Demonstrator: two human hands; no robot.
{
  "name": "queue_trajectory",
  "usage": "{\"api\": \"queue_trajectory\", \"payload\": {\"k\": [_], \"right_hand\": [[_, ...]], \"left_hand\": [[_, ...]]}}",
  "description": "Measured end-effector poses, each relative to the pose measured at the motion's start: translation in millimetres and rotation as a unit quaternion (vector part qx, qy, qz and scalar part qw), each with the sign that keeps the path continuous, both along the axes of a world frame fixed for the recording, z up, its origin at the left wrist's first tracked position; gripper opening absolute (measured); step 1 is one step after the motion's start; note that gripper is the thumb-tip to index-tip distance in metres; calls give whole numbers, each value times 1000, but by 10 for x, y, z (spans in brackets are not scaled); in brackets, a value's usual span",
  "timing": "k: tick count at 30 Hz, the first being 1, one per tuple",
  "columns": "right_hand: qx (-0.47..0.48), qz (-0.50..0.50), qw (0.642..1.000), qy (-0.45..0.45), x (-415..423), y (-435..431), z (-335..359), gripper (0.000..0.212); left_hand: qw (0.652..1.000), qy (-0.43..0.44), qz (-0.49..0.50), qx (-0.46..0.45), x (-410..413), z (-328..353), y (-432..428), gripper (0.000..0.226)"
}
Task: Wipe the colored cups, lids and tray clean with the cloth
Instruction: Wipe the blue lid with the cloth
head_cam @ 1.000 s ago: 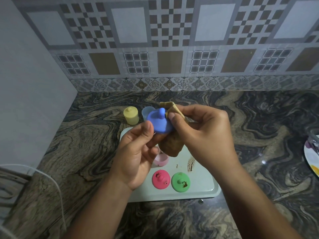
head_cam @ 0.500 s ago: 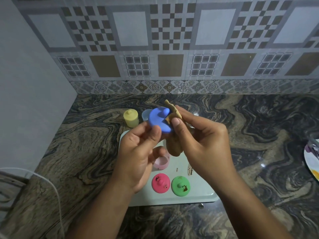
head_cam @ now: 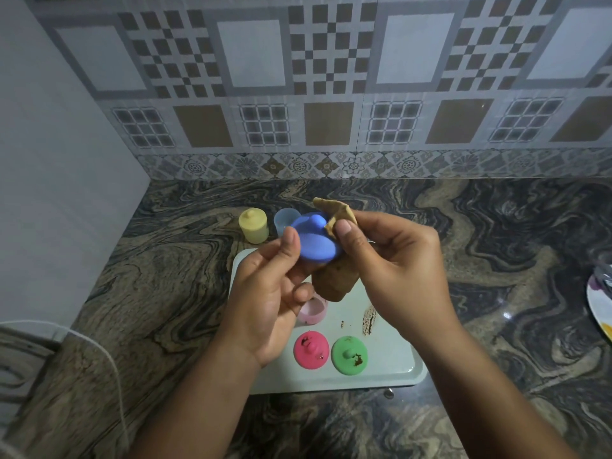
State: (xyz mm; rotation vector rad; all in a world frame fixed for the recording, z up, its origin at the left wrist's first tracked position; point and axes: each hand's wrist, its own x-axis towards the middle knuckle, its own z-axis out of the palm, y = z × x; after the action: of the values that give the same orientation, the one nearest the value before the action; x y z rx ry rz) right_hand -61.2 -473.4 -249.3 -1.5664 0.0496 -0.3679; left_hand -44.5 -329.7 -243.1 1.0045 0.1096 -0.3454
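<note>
Left grip [head_cam: 265,293] pinches blue lid [head_cam: 314,241] | right grip [head_cam: 394,270] — cloth [head_cam: 336,208] against lid

4 lids: blue lid [head_cam: 316,240], red lid [head_cam: 311,354], green lid [head_cam: 349,355], yellow lid [head_cam: 252,217].
3 cups: yellow cup [head_cam: 254,234], pale blue cup [head_cam: 282,221], pink cup [head_cam: 313,311].
1 tray [head_cam: 390,359].
1 cloth [head_cam: 336,286].
1 plate [head_cam: 599,309].
2 hands: left hand [head_cam: 265,309], right hand [head_cam: 397,270].

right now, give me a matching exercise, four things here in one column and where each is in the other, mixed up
1 blue lid
2 cloth
3 yellow cup
4 green lid

a on the tray, brown dirt on it
b pinched in the right hand
c held in the left hand
d on the counter beyond the tray

Pairs: 1-c, 2-b, 3-d, 4-a
</note>
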Motion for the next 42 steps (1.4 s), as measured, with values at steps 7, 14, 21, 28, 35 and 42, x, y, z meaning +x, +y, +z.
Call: {"api": "queue_trajectory", "payload": {"k": [7, 14, 21, 28, 35, 42], "right_hand": [[7, -10, 1000, 6, -32, 40, 12, 17], [19, -4, 1000, -16, -48, -9, 157, 14], [9, -3, 1000, -14, -47, 25, 150, 16], [42, 22, 999, -23, 52, 2, 158, 16], [-67, 8, 986, -150, 7, -47, 78, 18], [-263, -15, 935, -238, 4, -17, 35, 27]], "left_hand": [[998, -60, -22, -21, 20, -27, 6, 38], [1000, -1, -22, -20, 2, 44, 11, 26], [996, -61, -39, -54, 35, -29, 23, 37], [999, 15, 17, -34, 82, 146, 12, 30], [996, 41, 25, -70, 147, 202, 42, 26], [992, -92, -35, -77, 113, 175, 90, 42]]}}
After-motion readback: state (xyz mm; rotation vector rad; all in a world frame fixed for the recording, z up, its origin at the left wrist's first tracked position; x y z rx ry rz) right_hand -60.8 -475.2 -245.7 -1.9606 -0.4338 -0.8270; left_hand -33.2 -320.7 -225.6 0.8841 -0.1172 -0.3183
